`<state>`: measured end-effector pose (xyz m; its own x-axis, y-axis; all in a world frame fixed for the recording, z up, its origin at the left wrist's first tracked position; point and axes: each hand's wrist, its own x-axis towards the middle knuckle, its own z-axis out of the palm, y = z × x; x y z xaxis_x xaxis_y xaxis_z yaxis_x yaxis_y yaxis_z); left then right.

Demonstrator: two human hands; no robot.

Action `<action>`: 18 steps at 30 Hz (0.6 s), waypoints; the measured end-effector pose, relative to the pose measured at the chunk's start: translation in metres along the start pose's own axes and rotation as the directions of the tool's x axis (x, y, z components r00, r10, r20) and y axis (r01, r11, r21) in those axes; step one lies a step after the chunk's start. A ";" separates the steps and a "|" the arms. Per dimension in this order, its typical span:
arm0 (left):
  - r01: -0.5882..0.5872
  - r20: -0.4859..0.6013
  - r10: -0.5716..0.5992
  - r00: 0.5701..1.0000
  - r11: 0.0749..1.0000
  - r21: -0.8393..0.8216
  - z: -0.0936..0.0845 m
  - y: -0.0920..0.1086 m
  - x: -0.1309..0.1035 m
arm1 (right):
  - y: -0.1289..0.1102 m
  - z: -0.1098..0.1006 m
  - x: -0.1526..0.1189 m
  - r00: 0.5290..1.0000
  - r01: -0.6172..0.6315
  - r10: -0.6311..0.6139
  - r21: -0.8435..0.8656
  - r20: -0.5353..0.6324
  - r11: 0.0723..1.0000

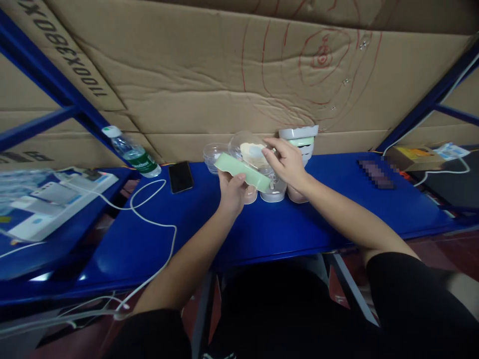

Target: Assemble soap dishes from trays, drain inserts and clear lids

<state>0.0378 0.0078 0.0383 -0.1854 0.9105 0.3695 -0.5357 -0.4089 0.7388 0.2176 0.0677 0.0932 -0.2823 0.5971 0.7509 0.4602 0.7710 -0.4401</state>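
My left hand (232, 192) is closed around a pale green, wavy-edged plastic tray (245, 174), which is tilted above the table. At its far side stands a clear plastic lid (239, 141) with a cream and light-blue shape showing at it. My right hand (286, 162) has its thumb and fingers at the right edge of this lid, pinching there. Under and behind the hands, clear-topped containers stand on the table, among them a grey one (275, 193) and pinkish ones partly hidden. Behind my right hand rises a stack of wavy-edged trays (299, 133) in white, green and grey.
Another clear round container (214, 152) stands behind my left hand. On the blue table (149, 239) lie a dark phone (181, 177), a water bottle (136, 154) leaning at the left, and a white cable (174, 229). A cardboard wall (179, 75) closes the back; an open cardboard box (421, 157) is at right.
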 end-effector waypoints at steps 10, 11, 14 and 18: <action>-0.033 -0.059 0.025 0.998 0.990 -0.135 -0.019 0.050 0.024 | 0.027 0.040 0.093 0.997 0.045 -0.028 -0.263 0.070 0.964; -0.037 -0.073 0.027 0.997 0.990 -0.136 -0.023 0.052 0.028 | 0.028 0.046 0.102 0.996 0.030 -0.003 -0.291 0.093 0.956; -0.016 -0.102 0.003 0.995 0.991 -0.129 -0.039 0.050 0.040 | 0.030 0.069 0.123 0.975 -0.027 0.109 -0.389 0.191 0.921; 0.002 -0.153 -0.027 0.988 0.987 -0.164 -0.062 0.037 0.054 | 0.030 0.101 0.139 0.919 -0.006 0.181 -0.446 0.350 0.895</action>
<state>-0.0428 0.0459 0.0504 -0.2945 0.9198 0.2592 -0.6635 -0.3920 0.6372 0.1074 0.1959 0.1348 -0.4709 0.7657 0.4381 0.7888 0.5878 -0.1794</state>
